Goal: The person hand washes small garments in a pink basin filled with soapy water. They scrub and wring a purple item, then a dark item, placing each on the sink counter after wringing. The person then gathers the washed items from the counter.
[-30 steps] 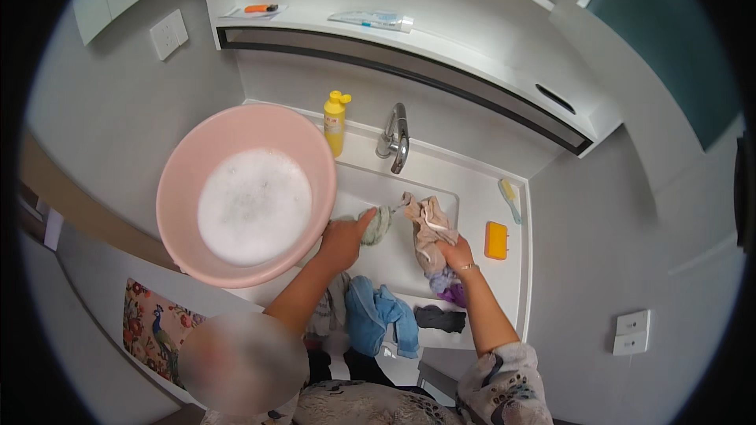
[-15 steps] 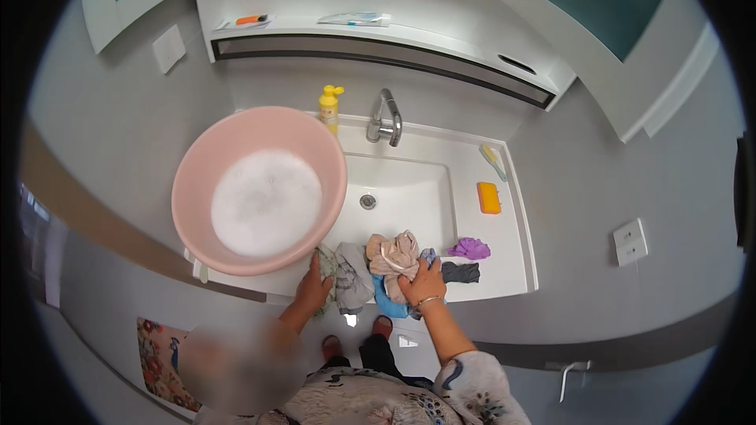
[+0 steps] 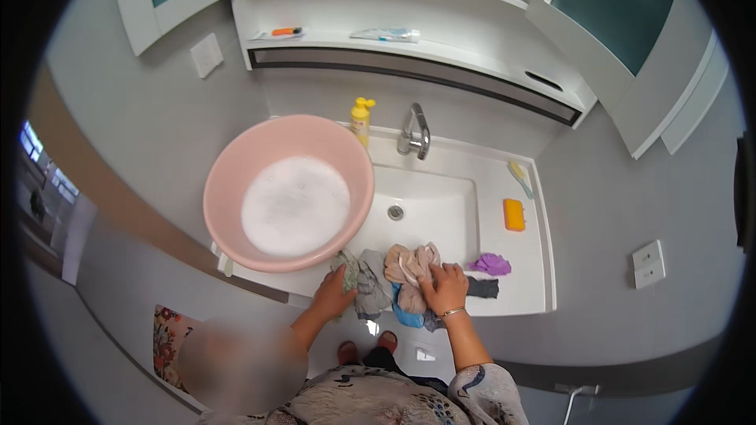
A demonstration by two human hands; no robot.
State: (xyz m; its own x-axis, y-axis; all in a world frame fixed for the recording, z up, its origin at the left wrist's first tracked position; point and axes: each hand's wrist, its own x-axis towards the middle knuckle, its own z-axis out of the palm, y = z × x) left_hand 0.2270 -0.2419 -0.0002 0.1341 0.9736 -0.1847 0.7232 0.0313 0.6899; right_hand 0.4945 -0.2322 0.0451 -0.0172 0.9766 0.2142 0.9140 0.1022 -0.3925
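A row of small crumpled garments lies along the front edge of the white washbasin. My left hand (image 3: 335, 293) touches the green-grey patterned cloth (image 3: 346, 266) at the row's left end, thumb and fingers apart. Beside that cloth is a grey garment (image 3: 373, 277). My right hand (image 3: 446, 287) rests with fingers spread on the right side of a bundled beige-pink garment (image 3: 403, 261), covering part of it. Under this bundle a blue cloth (image 3: 407, 316) shows. Right of my hand lie a dark grey cloth (image 3: 483, 287) and a purple one (image 3: 491, 264).
A large pink tub (image 3: 224, 201) of foamy water stands left on the washbasin (image 3: 433, 205). Behind are a yellow bottle (image 3: 361, 120) and a faucet (image 3: 414, 132). An orange soap bar (image 3: 513, 215) and a brush (image 3: 520, 179) sit right. Open cabinet doors (image 3: 614, 8) hang above.
The whole scene has shifted rightward as the view moved. The beige-pink bundle is spread a little differently beside my right hand, and less of the blue cloth shows. My left hand stays by the patterned cloth.
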